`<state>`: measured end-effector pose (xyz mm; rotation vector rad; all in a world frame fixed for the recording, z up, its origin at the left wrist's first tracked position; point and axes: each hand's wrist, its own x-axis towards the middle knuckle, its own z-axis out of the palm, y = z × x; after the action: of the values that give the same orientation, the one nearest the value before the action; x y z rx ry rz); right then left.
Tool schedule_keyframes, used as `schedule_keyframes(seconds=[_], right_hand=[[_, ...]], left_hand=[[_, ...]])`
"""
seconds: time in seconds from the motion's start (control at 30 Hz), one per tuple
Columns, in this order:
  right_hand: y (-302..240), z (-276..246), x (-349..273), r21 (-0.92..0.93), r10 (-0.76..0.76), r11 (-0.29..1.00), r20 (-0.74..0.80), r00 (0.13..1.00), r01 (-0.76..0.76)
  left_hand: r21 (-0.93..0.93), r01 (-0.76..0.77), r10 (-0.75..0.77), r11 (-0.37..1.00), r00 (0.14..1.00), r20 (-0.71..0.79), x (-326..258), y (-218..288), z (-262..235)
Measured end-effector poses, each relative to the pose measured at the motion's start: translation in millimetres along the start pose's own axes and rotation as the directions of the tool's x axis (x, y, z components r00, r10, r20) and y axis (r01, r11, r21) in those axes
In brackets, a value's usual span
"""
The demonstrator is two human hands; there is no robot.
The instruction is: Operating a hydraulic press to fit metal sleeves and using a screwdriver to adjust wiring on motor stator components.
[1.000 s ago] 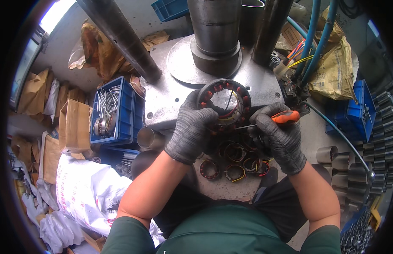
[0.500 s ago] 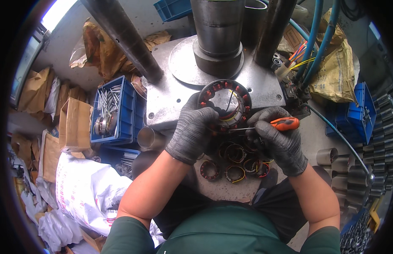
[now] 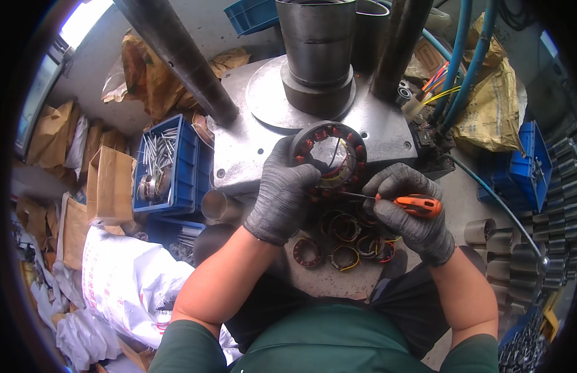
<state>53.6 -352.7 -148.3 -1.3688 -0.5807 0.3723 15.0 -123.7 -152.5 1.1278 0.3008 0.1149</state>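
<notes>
My left hand (image 3: 281, 189), in a dark grey knit glove, grips a motor stator (image 3: 302, 138) by its left side. The ring is dark outside, with red-wound coils round its inner face and a few wires hanging in the opening. An orange-handled screwdriver (image 3: 419, 206) is held in my gloved right hand (image 3: 409, 208). Its thin shaft points left at the lower edge of the stator; whether the tip touches cannot be made out. Below, several more stators (image 3: 345, 256) with yellow and red leads lie on the floor.
Ahead stands a metal press plate (image 3: 238, 152) with a thick cylinder (image 3: 316, 43) and slanting columns (image 3: 179, 59). Blue crates (image 3: 187, 165) with metal rods and a white sack (image 3: 123, 280) are on the left. Metal sleeves (image 3: 481, 231) and a hose (image 3: 500, 208) are at right.
The screwdriver's handle has dropped and swung so its shaft tilts upward to the left. My right hand has shifted slightly down; the stator has tilted a little in my left hand.
</notes>
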Motion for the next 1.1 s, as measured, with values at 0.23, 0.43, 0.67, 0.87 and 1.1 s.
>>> schedule_keyframes(seconds=[0.23, 0.43, 0.67, 0.87, 1.1], right_hand=[[5, -1, 2, -0.084, -0.054, 0.995, 0.072, 0.996, 0.06], [6, -4, 3, -0.176, 0.049, 0.984, 0.12, 0.992, -0.027], [5, -3, 2, -0.064, -0.021, 0.998, 0.061, 0.998, 0.025], [2, -12, 2, -0.023, -0.029, 0.999, -0.153, 0.988, 0.025], [3, -15, 3, -0.017, -0.088, 0.996, -0.171, 0.981, 0.086]], left_hand=[[0.106, -0.088, 0.085, 0.99, 0.996, 0.037, 7, -13, -10], [0.19, -0.187, 0.177, 0.964, 0.982, 0.07, 5, -12, -4], [0.276, -0.22, 0.211, 0.936, 0.976, 0.061, 7, -11, -6], [0.162, -0.096, 0.09, 0.982, 0.995, 0.046, 6, -6, -8], [-0.016, -0.009, 0.01, 1.0, 0.997, 0.072, 10, -9, -15]])
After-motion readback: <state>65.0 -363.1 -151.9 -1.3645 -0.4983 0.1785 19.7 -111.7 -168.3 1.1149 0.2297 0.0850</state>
